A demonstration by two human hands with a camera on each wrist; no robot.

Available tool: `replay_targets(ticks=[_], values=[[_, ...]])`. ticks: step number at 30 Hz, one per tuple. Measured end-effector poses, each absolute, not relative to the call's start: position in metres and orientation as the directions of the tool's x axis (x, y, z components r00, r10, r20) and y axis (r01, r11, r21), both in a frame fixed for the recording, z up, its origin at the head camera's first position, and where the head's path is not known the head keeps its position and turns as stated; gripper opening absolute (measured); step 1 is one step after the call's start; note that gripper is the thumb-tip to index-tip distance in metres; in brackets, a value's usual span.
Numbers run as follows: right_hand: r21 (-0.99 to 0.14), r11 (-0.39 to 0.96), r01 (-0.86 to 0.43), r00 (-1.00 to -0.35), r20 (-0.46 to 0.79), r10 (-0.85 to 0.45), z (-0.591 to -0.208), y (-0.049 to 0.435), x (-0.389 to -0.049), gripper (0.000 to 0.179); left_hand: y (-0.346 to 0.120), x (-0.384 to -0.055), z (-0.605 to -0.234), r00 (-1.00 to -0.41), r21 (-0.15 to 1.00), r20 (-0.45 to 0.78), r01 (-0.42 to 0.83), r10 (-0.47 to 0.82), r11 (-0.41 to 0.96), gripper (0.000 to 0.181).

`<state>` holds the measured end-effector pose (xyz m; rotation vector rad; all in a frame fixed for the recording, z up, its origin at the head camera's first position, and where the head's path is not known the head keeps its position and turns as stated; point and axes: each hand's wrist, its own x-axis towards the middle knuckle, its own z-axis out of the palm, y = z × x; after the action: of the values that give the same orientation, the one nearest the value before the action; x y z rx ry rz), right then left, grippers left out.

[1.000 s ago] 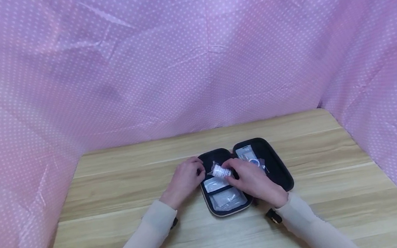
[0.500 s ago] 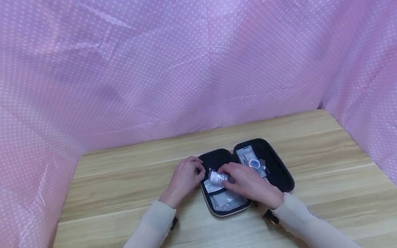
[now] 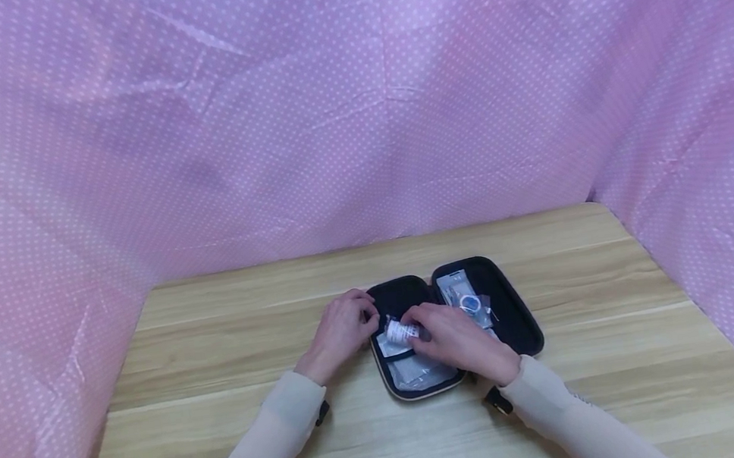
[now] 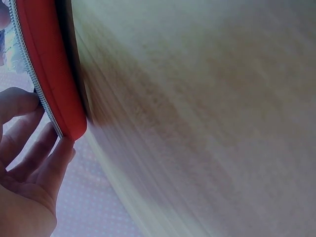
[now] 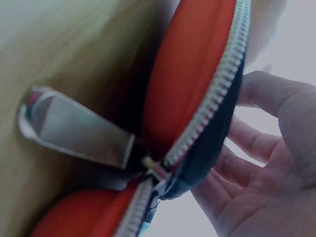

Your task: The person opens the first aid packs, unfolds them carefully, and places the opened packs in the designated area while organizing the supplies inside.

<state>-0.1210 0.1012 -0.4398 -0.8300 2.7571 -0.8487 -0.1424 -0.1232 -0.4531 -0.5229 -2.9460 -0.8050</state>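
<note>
A zippered case (image 3: 397,295) lies unfolded on the table, black inside; its red outer shell (image 4: 52,64) shows in the left wrist view. My left hand (image 3: 346,325) pinches the rim of the case's left half at the upper left. My right hand (image 3: 452,337) holds a small white roll in clear plastic wrap (image 3: 399,331), printed with dark text, over the left half. Beneath the roll lies a flat white packet (image 3: 388,346), partly covered. A clear plastic packet (image 3: 419,372) sits below a dark strap. My right fingertips are hidden in the right wrist view.
The right half holds a clear packet (image 3: 456,284) and a small bag with a blue-and-white ring-shaped item (image 3: 469,303). A metal zipper pull (image 5: 81,128) hangs by the hinge. Pink dotted cloth (image 3: 352,108) stands behind the wooden table (image 3: 223,399).
My right hand has moved the wrapped roll slightly left and down, over the white packet. The left hand has stayed at the rim.
</note>
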Motion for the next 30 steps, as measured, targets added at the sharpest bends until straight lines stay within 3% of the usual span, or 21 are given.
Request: replay_targets(ticks=[20,30], values=[[-0.538,0.769,-0.344,-0.896,-0.058,-0.441,-0.440,0.082,-0.127,0.029,-0.122,-0.142,-0.453,-0.944,0.480,0.128,0.327,0.304,0.814,0.007],[-0.488,0.776,-0.399,-0.898,0.037,-0.438,-0.442,0.069,-0.128,0.019,-0.121,-0.143,-0.454,-0.949,0.471,0.106,0.311,0.296,0.826,0.007]])
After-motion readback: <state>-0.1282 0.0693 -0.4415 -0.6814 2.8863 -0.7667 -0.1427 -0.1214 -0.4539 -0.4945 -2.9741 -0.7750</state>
